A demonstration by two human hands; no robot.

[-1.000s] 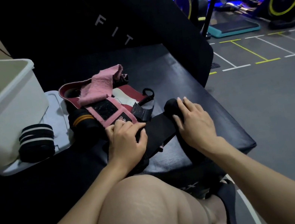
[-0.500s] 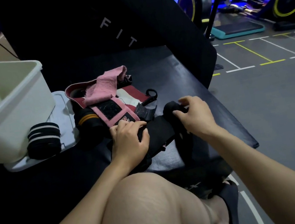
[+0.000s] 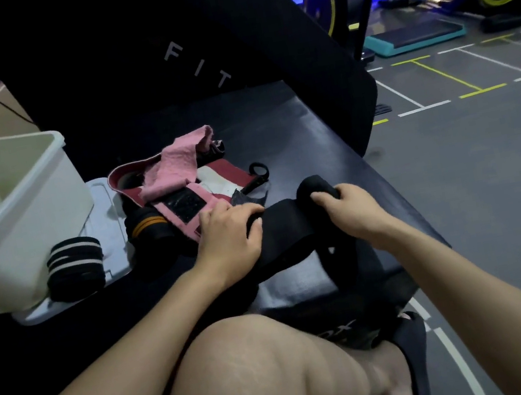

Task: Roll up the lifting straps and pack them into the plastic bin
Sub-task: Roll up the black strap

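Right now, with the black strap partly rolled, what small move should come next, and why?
Probably one more turn of the roll toward the left hand. The right hand grips the rolled end of the black strap, while the left hand pins the flat part against the bench. A stretch between the hands lies unrolled, so it is not ready for the plastic bin.

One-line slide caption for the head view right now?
Right hand grips the rolled end of a black strap while left hand presses it flat, beside the white bin.
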